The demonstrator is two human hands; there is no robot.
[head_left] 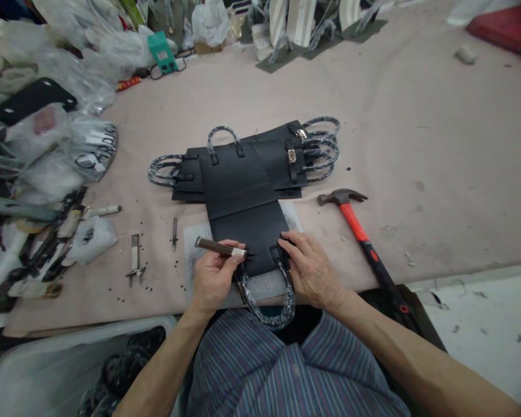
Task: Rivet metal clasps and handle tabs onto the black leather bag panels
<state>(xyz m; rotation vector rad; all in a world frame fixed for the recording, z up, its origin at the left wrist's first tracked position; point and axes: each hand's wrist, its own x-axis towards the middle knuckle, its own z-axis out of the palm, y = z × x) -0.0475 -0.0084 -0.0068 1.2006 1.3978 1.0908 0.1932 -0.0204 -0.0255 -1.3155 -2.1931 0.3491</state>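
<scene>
A black leather bag panel (pixel 247 226) lies on a pale cutting pad (pixel 195 240) at the table's near edge. Its plastic-wrapped handle (pixel 271 315) hangs toward me. My left hand (pixel 212 278) is closed around a dark metal punch (pixel 219 248), held nearly flat with its tip at the panel's left handle tab. My right hand (pixel 310 269) rests on the panel's right handle tab (pixel 278 253), fingers curled and pressing down. Behind the panel lies a stack of similar black panels (pixel 282 159) with wrapped handles.
A red-handled hammer (pixel 358 229) lies right of the panel. Small metal tools (pixel 134 258) and a thin punch (pixel 174 233) lie left of the pad. Plastic bags (pixel 69 87) and clutter crowd the left side. A bin of black handles (pixel 121 368) sits below the table's edge.
</scene>
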